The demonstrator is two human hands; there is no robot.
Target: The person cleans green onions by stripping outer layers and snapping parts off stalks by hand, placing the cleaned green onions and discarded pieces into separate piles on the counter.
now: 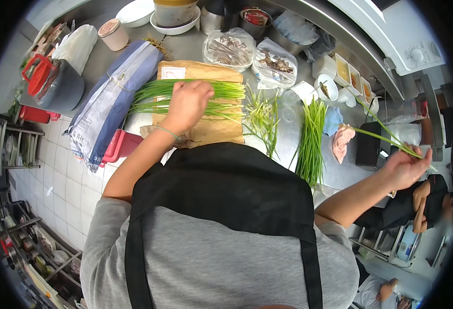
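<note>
A loose pile of long garlic chives [226,91] lies across brown paper [221,133] in front of me. My left hand [190,105] rests over the pile, its fingers curled onto the stalks; the fingertips are partly hidden. Out to the right, my right hand [407,167] is closed around a few long green chive stalks [378,135] that stick out up and to the left. A neat bundle of chives [311,139] lies lengthwise on the metal counter. Between it and the paper are scattered pale trimmings [262,116].
A blue-and-white paper sack [110,98] leans left of the paper, above a red bin [121,146]. Bagged goods [229,49], a pink cloth [343,143] and small food containers [342,69] stand around the counter. Another person's arms [421,203] are at far right.
</note>
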